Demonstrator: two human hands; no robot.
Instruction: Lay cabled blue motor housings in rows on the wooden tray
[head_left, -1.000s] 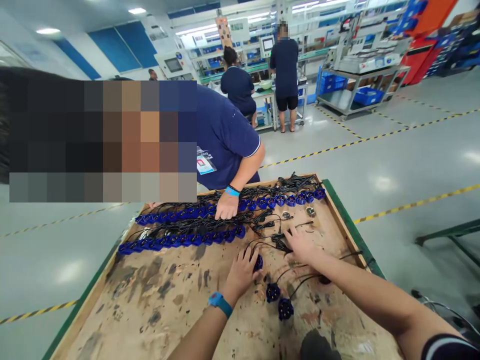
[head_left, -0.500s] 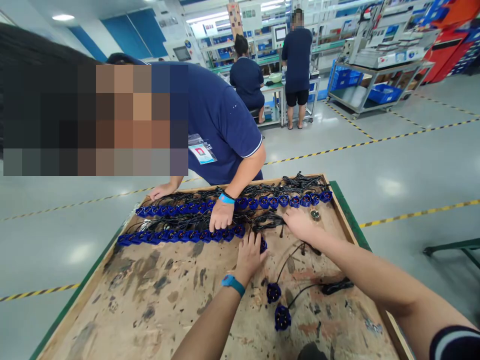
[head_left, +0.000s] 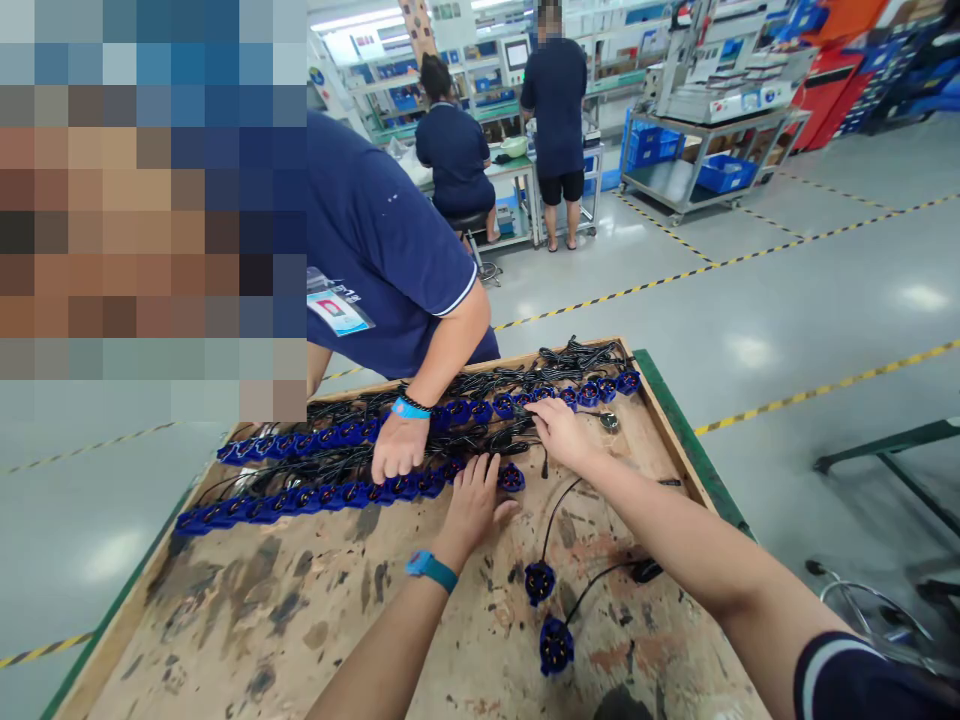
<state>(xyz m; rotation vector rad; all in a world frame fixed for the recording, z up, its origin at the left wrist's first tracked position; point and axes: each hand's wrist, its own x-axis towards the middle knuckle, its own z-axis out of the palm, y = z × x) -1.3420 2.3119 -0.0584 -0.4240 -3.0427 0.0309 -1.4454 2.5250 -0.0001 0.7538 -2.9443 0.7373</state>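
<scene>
Head camera looks down on a worn plywood board (head_left: 337, 600), stained with dark patches and edged by a green frame (head_left: 679, 425). Two long lines of parts cross it: a lower row of blue connectors (head_left: 300, 497) and an upper row of blue connectors (head_left: 487, 408), with a tangle of black cables (head_left: 480, 385) lying between and behind them.

The person's left hand (head_left: 472, 500), with a blue wristband (head_left: 430, 568) on the wrist, is open and lies flat on the board. Its fingers are spread, with the tips at the right end of the lower row. A single round blue plastic connector (head_left: 512, 478) sits just beside its forefinger.

The person's right hand (head_left: 559, 430) rests palm down on the black cables near the upper row. Whether its fingers pinch a cable cannot be told.

A co-worker's hand (head_left: 397, 450) presses on the cables between the two rows.

Two loose blue connectors (head_left: 539, 582) (head_left: 556, 646) on black leads lie nearer the camera, well apart from the rows. A small round metal piece (head_left: 609, 421) lies near the right hand.

Around the board spreads a glossy grey floor (head_left: 787, 320) marked with yellow-and-black striped tape (head_left: 750, 257). Farther back, a seated person (head_left: 454, 160) and a standing person (head_left: 555, 90), both in dark blue shirts, face workbenches, and a metal trolley with blue bins (head_left: 712, 172) stands to their right.
</scene>
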